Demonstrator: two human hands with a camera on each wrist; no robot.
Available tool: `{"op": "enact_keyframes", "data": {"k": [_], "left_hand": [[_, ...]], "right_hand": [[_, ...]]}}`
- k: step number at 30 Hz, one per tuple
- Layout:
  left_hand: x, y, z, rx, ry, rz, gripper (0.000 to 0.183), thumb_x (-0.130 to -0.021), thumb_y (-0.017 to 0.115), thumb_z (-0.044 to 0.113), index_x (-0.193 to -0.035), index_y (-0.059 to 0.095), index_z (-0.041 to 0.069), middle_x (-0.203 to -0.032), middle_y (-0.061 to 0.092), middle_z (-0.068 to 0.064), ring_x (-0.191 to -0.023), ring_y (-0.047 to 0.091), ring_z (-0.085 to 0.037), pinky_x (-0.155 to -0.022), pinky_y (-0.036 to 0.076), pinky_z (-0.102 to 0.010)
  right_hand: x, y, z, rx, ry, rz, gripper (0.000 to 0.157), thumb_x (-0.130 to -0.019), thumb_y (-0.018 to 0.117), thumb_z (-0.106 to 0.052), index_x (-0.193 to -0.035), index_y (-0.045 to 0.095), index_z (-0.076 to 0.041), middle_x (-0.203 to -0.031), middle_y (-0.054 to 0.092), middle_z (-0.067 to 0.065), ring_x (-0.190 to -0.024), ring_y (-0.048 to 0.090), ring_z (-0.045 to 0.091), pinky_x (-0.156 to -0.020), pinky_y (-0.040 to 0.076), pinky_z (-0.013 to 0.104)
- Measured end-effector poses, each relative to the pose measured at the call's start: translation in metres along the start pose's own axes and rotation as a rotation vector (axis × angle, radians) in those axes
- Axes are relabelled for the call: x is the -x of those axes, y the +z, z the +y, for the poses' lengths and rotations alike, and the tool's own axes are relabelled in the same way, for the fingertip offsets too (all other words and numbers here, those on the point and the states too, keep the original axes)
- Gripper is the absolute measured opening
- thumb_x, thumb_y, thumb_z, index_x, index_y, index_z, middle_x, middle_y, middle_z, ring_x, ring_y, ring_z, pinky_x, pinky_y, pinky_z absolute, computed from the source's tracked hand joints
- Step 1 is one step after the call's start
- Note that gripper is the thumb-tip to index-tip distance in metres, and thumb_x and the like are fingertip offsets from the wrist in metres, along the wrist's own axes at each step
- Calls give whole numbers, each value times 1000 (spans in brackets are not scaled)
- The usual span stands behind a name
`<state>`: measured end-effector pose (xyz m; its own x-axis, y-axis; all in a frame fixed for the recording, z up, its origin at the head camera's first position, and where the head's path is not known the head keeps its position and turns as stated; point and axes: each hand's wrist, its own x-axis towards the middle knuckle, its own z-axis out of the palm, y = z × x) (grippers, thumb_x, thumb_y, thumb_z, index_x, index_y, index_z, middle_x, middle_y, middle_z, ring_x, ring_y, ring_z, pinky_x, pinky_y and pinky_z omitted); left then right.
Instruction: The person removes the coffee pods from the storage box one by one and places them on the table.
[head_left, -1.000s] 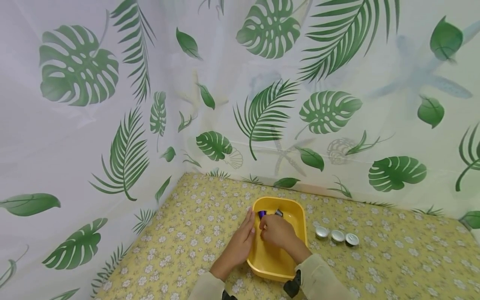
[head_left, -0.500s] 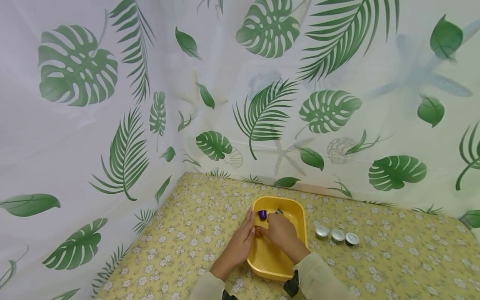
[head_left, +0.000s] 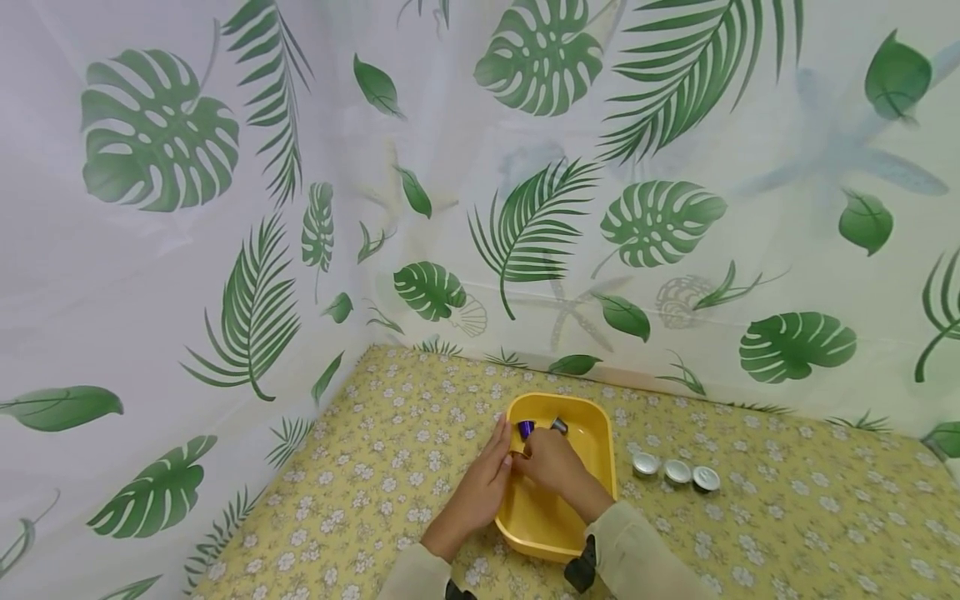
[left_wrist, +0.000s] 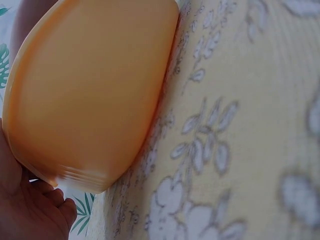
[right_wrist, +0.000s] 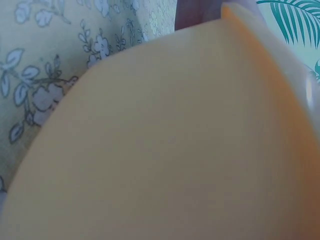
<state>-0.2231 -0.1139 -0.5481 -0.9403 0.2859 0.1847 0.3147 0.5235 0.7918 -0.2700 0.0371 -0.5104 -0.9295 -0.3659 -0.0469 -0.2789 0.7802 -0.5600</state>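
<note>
A yellow plastic basin point(head_left: 546, 546) stands on the flowered cloth. My left hand point(head_left: 483, 483) holds its left wall; in the left wrist view the fingers point(left_wrist: 52, 202) bend at the basin's lower edge. Inside the basin, my right hand point(head_left: 553, 460) reaches down with bent fingers near the left wall. Something small and brownish shows by its fingertips, too small and covered to make out. Just beyond lie a purple coffee capsule point(head_left: 527, 429) and a dark grey capsule point(head_left: 559, 425). The right wrist view shows mostly the basin's outer wall point(right_wrist: 165, 135), with the right fingers hidden.
Three capsules with silvery lids point(head_left: 677, 472) stand in a row on the cloth point(head_left: 795, 517), right of the basin. Behind and to the left hang white sheets point(head_left: 450, 208) printed with green leaves.
My right hand shifts slightly inside the basin, towards its left wall and nearer me, then stays about there. The grey capsule shows more now. The left hand keeps its place on the basin.
</note>
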Motion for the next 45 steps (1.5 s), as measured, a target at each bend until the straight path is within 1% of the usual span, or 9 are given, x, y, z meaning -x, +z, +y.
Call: {"op": "enact_keyframes", "data": {"k": [6, 17, 24, 28, 30, 33, 37, 41, 45], "left_hand": [[0, -1, 2, -3, 12, 0, 54, -113, 31, 14, -163, 13, 6, -169, 0, 2, -155, 10, -25, -123, 18, -50], [0, -1, 4, 9, -3, -4, 54, -113, 31, 15, -163, 13, 6, -169, 0, 2, -155, 10, -25, -123, 19, -51], [0, -1, 3, 4, -5, -8, 54, -113, 31, 17, -163, 14, 7, -169, 0, 2, -155, 11, -25, -122, 20, -51], [0, -1, 3, 3, -6, -10, 54, -113, 32, 17, -163, 13, 7, -169, 0, 2, -155, 11, -25, -122, 20, -51], [0, -1, 4, 3, -7, -9, 54, -113, 32, 16, -163, 13, 7, -169, 0, 2, -155, 11, -25, -122, 20, -52], [1, -1, 4, 4, -4, -10, 54, -113, 33, 15, -163, 13, 7, -169, 0, 2, -155, 11, -25, -122, 20, -51], [1, -1, 5, -3, 7, -7, 54, -113, 32, 14, -162, 13, 5, -169, 0, 0, -155, 12, -25, -122, 20, -51], [0, -1, 4, -4, 4, -10, 54, -113, 32, 14, -162, 13, 5, -169, 0, 0, -155, 11, -25, -122, 20, -51], [0, -1, 3, -3, 0, -8, 54, -113, 32, 15, -163, 13, 6, -169, 0, 0, -155, 11, -25, -122, 20, -51]], "right_hand": [[-1, 1, -2, -9, -14, 1, 29, -93, 74, -15, -67, 63, -7, -50, 46, -3, -42, 43, 10, -41, 32, 21], [-3, 1, -1, -29, -23, 39, 20, -91, 77, -16, -79, 69, -2, -57, 56, -1, -47, 50, 12, -45, 40, 23], [-6, 2, 2, -66, -45, 61, 13, -88, 80, -12, -84, 73, -1, -81, 71, 5, -61, 58, 13, -56, 51, 27], [-4, 1, 1, -79, -66, 43, 12, -87, 79, -9, -88, 75, 1, -88, 74, 9, -67, 61, 14, -61, 55, 30], [-4, 0, 0, -87, -65, 30, 11, -87, 79, -8, -89, 75, 2, -83, 73, 8, -64, 59, 14, -59, 53, 29], [-2, 0, 0, -92, -51, 10, 12, -88, 77, -8, -80, 74, 0, -65, 65, 3, -53, 52, 12, -50, 44, 25], [0, 0, 1, -92, -54, -11, 29, -89, 75, -9, -62, 65, -6, -46, 45, -4, -41, 40, 10, -42, 31, 22], [0, 0, 3, -96, -62, -34, 34, -89, 75, -11, -57, 62, -9, -44, 42, -8, -40, 39, 9, -40, 30, 21], [0, -2, 4, -102, -67, -35, 28, -87, 77, -12, -63, 64, -8, -48, 47, -5, -42, 43, 10, -42, 33, 21]]}}
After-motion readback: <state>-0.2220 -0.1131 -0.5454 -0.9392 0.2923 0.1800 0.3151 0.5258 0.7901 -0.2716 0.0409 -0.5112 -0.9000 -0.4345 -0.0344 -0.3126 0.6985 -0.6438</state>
